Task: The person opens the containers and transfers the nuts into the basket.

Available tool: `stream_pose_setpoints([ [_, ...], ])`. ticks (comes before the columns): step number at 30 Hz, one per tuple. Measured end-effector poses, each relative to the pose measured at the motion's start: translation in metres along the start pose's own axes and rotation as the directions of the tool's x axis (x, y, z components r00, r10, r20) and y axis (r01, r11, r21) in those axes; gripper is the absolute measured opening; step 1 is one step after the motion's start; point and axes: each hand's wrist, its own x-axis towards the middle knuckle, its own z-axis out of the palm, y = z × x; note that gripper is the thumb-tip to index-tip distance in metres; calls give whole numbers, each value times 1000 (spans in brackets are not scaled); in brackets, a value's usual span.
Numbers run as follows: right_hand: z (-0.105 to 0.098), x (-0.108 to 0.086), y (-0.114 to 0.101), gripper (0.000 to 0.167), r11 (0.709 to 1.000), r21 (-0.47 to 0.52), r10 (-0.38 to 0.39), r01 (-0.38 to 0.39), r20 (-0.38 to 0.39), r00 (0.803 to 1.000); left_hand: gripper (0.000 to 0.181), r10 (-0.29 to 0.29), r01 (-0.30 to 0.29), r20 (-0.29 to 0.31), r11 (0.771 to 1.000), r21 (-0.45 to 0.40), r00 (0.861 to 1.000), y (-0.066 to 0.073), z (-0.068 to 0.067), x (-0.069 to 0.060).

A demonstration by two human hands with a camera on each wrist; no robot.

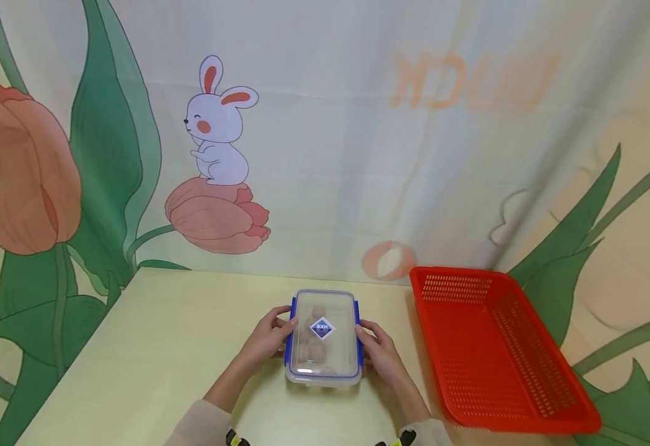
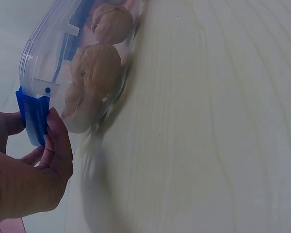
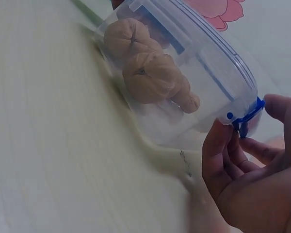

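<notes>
Box (image 1: 325, 347) edges in L hand (image 1: 266, 341) & R hand (image 1: 382, 353), more tbl (image 1: 158, 353) room L.

Plain see-through box (image 1: 333, 350) on the tabletop (image 1: 163, 347) — lid (image 1: 336, 306) on, diamond sticker (image 1: 322, 328) up top, blue clips (image 1: 357, 313) both sides, bunch of lumpy brown balls (image 3: 153, 77) inside, mostly leftish.

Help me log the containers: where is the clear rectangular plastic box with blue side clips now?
In the head view, the box is below centre, between the left grip and right grip, left of the red slotted plastic basket.
</notes>
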Motion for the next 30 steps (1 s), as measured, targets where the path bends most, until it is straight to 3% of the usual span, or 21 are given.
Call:
stream_pose_setpoints([
  [7, 7, 12, -10, 50, 996, -84, 19, -28, -105, 994, 53, -44, 45, 21, 999, -15, 999, 3, 2, 7],
  [10, 10, 19, -12, 48, 995, -79, 47, -56, -105, 993, 52, -63, 63, 13, 998, -19, 998, 1, 5, 12],
  [16, 15, 24, -10, 43, 995, -63, 78, -83, -77, 994, 51, -78, 81, 32, 992, -99, 996, -10, 7, 18],
  [22, 16, 25, -8, 52, 994, -59, 88, -89, -14, 996, 43, -84, 102, 91, 974, -204, 992, -12, 6, 23],
  [30, 15, 25, -5, 67, 995, 9, 95, -95, 71, 993, 38, -69, 91, 107, 972, -215, 992, -8, 7, 22],
])
